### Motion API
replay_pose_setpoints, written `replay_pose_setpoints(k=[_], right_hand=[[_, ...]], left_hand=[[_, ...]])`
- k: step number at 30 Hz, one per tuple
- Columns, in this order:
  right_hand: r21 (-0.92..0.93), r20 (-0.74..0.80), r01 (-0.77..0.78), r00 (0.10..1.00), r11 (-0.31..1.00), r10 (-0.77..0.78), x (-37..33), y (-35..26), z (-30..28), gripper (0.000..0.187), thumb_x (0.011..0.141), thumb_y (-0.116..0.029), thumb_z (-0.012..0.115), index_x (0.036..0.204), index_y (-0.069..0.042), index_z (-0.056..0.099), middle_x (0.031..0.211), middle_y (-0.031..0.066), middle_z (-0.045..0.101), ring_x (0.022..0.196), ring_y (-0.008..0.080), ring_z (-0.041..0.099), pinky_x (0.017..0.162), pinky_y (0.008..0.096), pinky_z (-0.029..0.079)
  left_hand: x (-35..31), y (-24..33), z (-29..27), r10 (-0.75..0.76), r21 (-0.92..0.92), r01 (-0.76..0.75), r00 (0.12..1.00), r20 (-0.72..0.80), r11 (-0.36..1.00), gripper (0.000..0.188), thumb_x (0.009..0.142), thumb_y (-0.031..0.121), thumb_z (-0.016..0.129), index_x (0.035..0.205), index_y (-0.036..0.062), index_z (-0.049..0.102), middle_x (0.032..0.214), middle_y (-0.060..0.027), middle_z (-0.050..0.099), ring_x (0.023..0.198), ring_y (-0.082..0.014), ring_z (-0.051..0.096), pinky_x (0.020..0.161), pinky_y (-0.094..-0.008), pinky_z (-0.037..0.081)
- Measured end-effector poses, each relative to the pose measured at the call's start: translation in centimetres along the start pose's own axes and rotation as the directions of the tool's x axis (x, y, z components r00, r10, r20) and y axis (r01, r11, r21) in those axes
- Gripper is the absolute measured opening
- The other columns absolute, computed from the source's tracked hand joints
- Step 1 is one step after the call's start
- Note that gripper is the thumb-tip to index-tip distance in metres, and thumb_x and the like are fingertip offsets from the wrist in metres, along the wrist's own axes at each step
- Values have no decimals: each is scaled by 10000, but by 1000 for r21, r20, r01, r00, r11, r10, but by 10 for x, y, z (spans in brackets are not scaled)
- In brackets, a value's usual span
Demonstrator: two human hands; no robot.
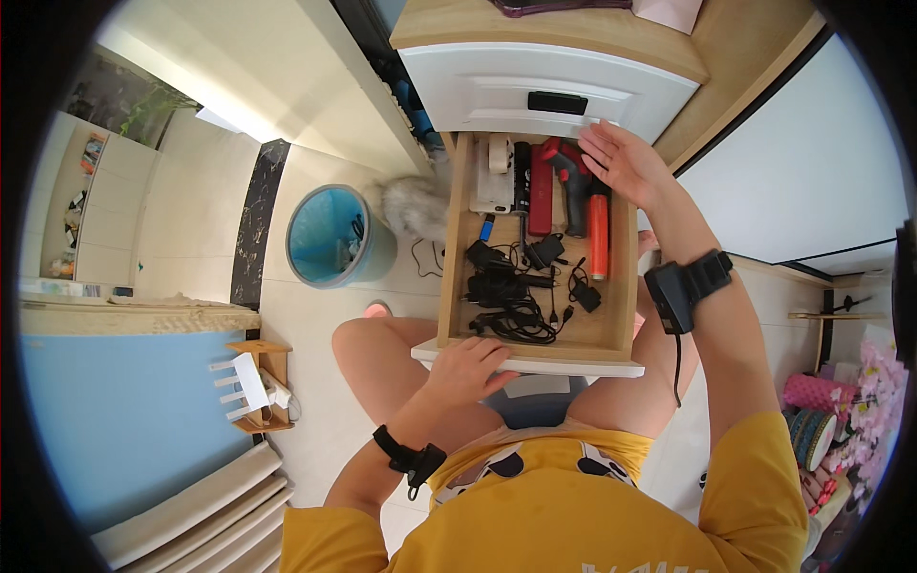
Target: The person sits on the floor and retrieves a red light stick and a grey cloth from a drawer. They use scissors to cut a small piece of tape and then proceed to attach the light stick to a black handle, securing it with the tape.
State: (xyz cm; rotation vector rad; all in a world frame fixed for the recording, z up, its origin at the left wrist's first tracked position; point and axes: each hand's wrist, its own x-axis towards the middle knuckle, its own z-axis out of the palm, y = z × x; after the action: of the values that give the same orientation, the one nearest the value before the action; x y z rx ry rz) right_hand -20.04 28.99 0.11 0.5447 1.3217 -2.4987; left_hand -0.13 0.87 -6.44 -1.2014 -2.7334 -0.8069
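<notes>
My left hand (461, 371) rests bent fingers on the wooden drawer's (573, 367) front, grip I cannot tell; my right hand (626, 167) is unfolded, empty. The yellow T-shirt (564, 520) carries pale lettering (655, 568).

A home: drawer (573, 367) of chargers (545, 251), blue bin (380, 254), pink blossoms (874, 401)

Cables (521, 330) crowd the drawer (604, 329); its near-right corner's clear.

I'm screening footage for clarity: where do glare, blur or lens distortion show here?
Head view: black fisheye border, edges bending near it; pale wall at upper left almost washed out by light; pale furry shape beside the bin smeared; black cables, left hand and right hand fairly sharp.
</notes>
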Motion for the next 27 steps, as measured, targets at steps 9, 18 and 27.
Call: replay_pose_setpoints(k=[9,18,27], right_hand=[[79,-38,-18,999,997,22,34,8,20,252,851,-169,495,1065,-44,447,1095,73,497,1018,171,473,872,289,371],[245,45,27,998,969,-40,21,6,32,187,839,-208,512,960,-66,513,1019,50,533,944,170,510,811,290,387],[238,134,31,989,971,-64,7,18,32,144,867,-210,479,985,-130,502,1057,-2,547,899,150,526,735,281,403]], left_hand=[[-2,-2,4,14,8,-14,999,-49,1000,273,699,293,636,854,82,556,830,-28,553,718,-188,549,585,-282,440],[-4,-4,6,-7,-1,7,998,-65,1000,283,675,302,655,858,104,568,833,-26,567,717,-198,556,608,-288,450],[-11,-6,6,27,-2,-27,997,-79,1000,278,686,303,643,856,98,565,841,-30,565,720,-193,548,605,-292,453]])
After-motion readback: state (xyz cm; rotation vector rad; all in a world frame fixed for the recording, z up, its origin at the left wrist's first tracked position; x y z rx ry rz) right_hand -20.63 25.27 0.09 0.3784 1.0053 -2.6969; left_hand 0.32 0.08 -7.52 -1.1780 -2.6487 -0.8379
